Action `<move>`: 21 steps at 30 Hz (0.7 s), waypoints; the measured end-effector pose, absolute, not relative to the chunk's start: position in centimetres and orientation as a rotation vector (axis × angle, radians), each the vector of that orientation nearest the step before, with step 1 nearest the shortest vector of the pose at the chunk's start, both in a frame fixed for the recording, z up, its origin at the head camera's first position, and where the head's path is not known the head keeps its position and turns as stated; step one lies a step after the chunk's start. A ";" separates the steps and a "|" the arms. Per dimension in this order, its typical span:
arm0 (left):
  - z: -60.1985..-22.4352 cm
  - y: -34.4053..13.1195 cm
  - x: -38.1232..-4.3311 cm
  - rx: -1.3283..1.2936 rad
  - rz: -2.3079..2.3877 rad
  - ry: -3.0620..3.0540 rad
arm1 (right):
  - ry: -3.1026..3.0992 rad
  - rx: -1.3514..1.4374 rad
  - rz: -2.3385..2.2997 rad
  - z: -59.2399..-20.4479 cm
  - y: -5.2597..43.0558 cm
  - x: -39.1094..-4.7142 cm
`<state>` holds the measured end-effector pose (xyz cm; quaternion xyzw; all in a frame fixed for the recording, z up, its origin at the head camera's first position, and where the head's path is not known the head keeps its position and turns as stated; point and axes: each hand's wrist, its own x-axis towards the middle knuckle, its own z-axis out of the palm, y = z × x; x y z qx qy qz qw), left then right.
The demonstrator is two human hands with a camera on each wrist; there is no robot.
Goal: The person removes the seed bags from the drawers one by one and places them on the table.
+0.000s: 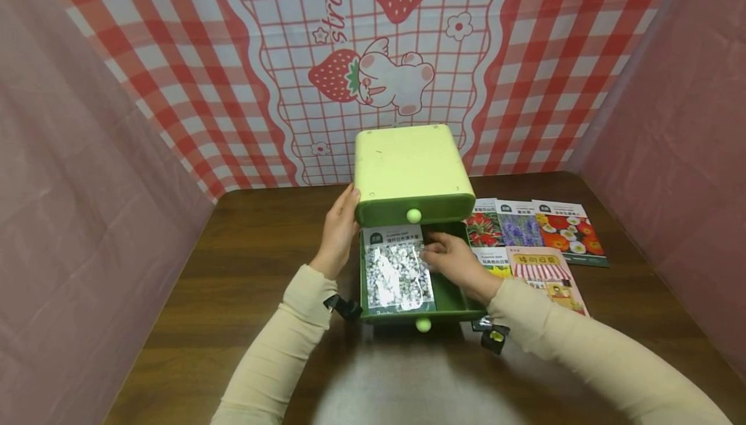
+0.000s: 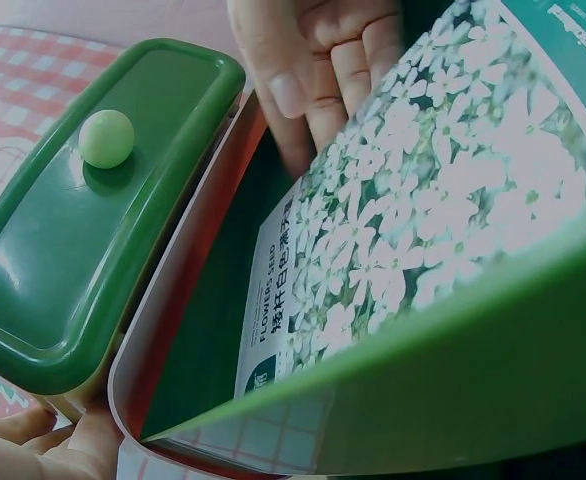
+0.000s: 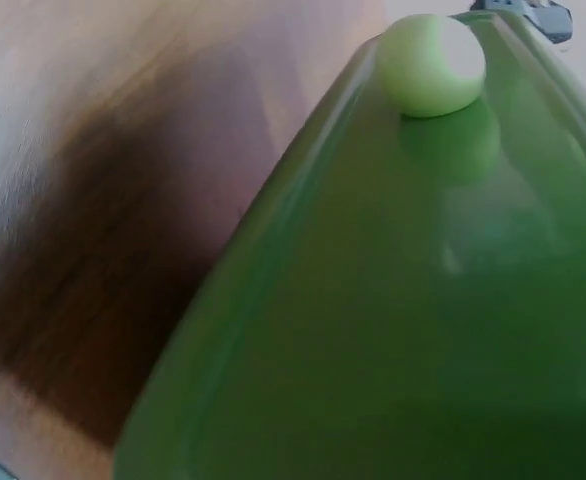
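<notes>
A small two-drawer box (image 1: 410, 159) with a pale yellow top and green drawer fronts stands on the table. Its lower drawer (image 1: 451, 313) is pulled out. Inside, on the left, lies a seed packet (image 1: 399, 276) picturing white flowers. My left hand (image 1: 340, 227) rests against the left side of the box, its fingers at the corner by the upper drawer (image 2: 83, 270). Reaching into the lower drawer, my right hand (image 1: 457, 262) has its loosely bent fingers at the packet's right edge. Some of those fingertips are hidden behind the packet in the left wrist view.
Right of the box lie several seed packets: red flowers (image 1: 484, 227), purple flowers (image 1: 520, 227), orange and white flowers (image 1: 571, 234), a yellow-flowered one (image 1: 492, 262) and a pink one (image 1: 553, 276). A checked strawberry cloth (image 1: 280, 88) hangs behind the table (image 1: 245, 250).
</notes>
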<state>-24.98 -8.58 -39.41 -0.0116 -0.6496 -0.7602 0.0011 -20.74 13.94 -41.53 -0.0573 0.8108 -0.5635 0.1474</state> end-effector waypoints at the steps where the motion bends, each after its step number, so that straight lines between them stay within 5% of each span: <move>1: -39.4 -8.6 -25.0 -0.037 -2.388 -2.040 | 2.295 -0.140 -1.631 -41.5 14.0 -20.8; 21: -39.5 -8.6 -25.0 -0.055 -2.378 -2.047 | 2.142 -0.037 -1.422 -42.2 13.4 -20.3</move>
